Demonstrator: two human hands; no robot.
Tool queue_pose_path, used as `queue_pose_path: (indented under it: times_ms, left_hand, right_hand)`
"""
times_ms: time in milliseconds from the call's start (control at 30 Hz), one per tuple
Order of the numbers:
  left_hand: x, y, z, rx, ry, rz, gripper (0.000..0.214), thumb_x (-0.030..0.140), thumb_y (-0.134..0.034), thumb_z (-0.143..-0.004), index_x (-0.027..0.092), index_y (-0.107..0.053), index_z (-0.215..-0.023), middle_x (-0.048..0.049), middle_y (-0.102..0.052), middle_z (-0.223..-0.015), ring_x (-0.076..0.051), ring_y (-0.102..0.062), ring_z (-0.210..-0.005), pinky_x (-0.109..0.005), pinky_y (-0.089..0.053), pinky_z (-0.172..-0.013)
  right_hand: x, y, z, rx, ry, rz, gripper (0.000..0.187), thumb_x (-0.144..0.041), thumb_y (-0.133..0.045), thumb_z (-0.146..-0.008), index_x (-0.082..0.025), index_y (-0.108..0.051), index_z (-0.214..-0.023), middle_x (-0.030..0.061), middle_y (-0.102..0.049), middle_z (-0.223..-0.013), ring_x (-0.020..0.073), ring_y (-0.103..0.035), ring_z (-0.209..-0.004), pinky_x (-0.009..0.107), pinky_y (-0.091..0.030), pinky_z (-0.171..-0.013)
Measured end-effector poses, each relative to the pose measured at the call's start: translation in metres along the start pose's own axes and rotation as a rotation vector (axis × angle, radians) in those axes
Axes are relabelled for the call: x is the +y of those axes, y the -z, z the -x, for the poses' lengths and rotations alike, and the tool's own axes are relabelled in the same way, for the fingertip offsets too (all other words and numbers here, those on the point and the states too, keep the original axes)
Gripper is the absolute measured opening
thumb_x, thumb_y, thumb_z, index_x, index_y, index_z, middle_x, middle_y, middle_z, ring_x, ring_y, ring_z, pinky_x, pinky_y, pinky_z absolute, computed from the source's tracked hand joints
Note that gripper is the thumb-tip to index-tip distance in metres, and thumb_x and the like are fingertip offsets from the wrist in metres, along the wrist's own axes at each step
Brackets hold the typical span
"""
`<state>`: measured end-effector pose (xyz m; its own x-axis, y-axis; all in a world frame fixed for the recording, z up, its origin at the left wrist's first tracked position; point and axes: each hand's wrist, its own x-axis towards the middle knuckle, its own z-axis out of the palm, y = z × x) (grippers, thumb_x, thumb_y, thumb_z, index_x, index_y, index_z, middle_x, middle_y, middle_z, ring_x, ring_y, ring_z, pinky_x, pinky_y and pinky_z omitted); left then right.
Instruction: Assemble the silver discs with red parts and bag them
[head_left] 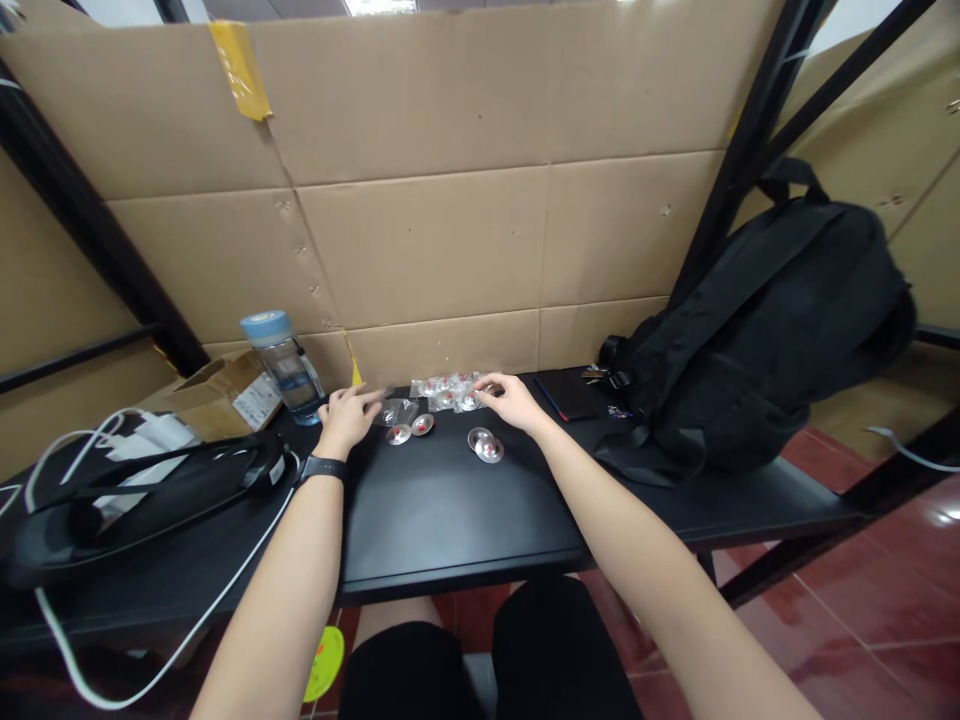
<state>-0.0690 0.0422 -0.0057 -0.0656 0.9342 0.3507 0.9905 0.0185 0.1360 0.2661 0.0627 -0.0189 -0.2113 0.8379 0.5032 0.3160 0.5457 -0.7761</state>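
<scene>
My left hand (349,418), with a dark watch on its wrist, hovers at the left beside crumpled clear plastic bags (397,411). Its fingers are stretched out and slightly blurred. At the back of the table, my right hand (512,402) has its fingertips closed on a bagged disc at the edge of a group of bagged metal discs with red centres (446,398). Two unwrapped shiny discs (410,430) lie near my left hand. Two more discs (487,446) overlap in front of my right hand.
A water bottle (285,365) and an open cardboard box (217,395) stand at the left, behind a black case (165,500) and white cables. To the right are a dark flat notebook or pouch (566,396) and a black backpack (772,330). Cardboard (420,240) walls the back.
</scene>
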Motion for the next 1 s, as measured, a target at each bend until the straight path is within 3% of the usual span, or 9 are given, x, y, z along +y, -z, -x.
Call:
queue_pose_path:
  times_ms: [100, 167, 333, 600, 700, 833, 1000]
  left_hand:
    - [0.000, -0.002, -0.001, -0.202, 0.020, -0.031, 0.035, 0.040, -0.057, -0.092, 0.043, -0.072, -0.123, 0.0006, -0.053, -0.151, -0.039, -0.040, -0.136, -0.055, -0.036, -0.105]
    - [0.000, -0.002, -0.001, -0.255, 0.026, -0.032, 0.037, 0.038, -0.057, -0.091, 0.043, -0.071, -0.124, 0.0010, -0.051, -0.153, -0.040, -0.041, -0.138, -0.056, -0.036, -0.107]
    - [0.002, 0.003, -0.002, -0.272, 0.048, 0.001, 0.048, 0.034, -0.060, -0.083, 0.045, -0.067, -0.130, -0.0006, -0.043, -0.159, -0.039, -0.039, -0.143, -0.058, -0.035, -0.110]
    - [-0.001, 0.007, -0.002, -0.314, -0.005, 0.001, 0.059, 0.031, -0.068, -0.071, 0.043, -0.068, -0.129, 0.0003, -0.049, -0.155, -0.039, -0.035, -0.145, -0.056, -0.035, -0.110]
    - [-0.001, 0.008, -0.001, -0.295, -0.023, 0.023, 0.054, 0.044, -0.072, -0.071, 0.039, -0.072, -0.124, -0.0037, -0.055, -0.149, -0.042, -0.037, -0.143, -0.057, -0.035, -0.109]
    - [-0.002, 0.006, -0.002, -0.262, -0.031, 0.055, 0.061, 0.065, -0.072, -0.069, 0.034, -0.073, -0.122, -0.0089, -0.063, -0.141, -0.044, -0.046, -0.135, -0.058, -0.038, -0.104]
    - [-0.006, 0.000, -0.008, -0.191, 0.002, 0.038, 0.045, 0.052, -0.070, -0.073, 0.030, -0.077, -0.111, -0.0114, -0.071, -0.127, -0.041, -0.057, -0.124, -0.050, -0.045, -0.097]
  right_hand:
    - [0.002, 0.000, 0.000, -0.034, -0.007, 0.013, 0.014, -0.027, -0.069, -0.080, -0.020, -0.075, -0.090, 0.0048, -0.077, -0.097, 0.0179, -0.067, -0.081, 0.032, -0.050, -0.083]
    - [0.003, 0.000, 0.000, -0.048, -0.011, 0.017, 0.014, -0.026, -0.068, -0.080, -0.020, -0.076, -0.091, 0.0049, -0.076, -0.097, 0.0177, -0.067, -0.082, 0.031, -0.050, -0.083]
    - [0.004, 0.000, 0.001, -0.072, -0.023, 0.019, 0.015, -0.025, -0.068, -0.079, -0.019, -0.076, -0.091, 0.0050, -0.076, -0.096, 0.0172, -0.066, -0.080, 0.030, -0.050, -0.080]
    - [0.000, 0.002, 0.001, -0.095, -0.011, 0.053, 0.014, -0.024, -0.068, -0.079, -0.018, -0.076, -0.089, 0.0051, -0.076, -0.094, 0.0166, -0.066, -0.080, 0.030, -0.049, -0.082]
    - [-0.001, 0.002, 0.001, -0.104, -0.019, 0.054, 0.014, -0.024, -0.067, -0.079, -0.019, -0.076, -0.089, 0.0047, -0.076, -0.092, 0.0166, -0.066, -0.078, 0.030, -0.050, -0.080]
    - [0.000, 0.001, 0.001, -0.124, -0.051, 0.069, 0.013, -0.020, -0.068, -0.078, -0.020, -0.076, -0.088, 0.0037, -0.076, -0.092, 0.0162, -0.065, -0.077, 0.030, -0.050, -0.079]
    - [-0.001, -0.001, 0.002, -0.145, -0.073, 0.073, 0.013, -0.018, -0.071, -0.076, -0.020, -0.077, -0.087, 0.0037, -0.076, -0.096, 0.0154, -0.065, -0.076, 0.029, -0.051, -0.078]
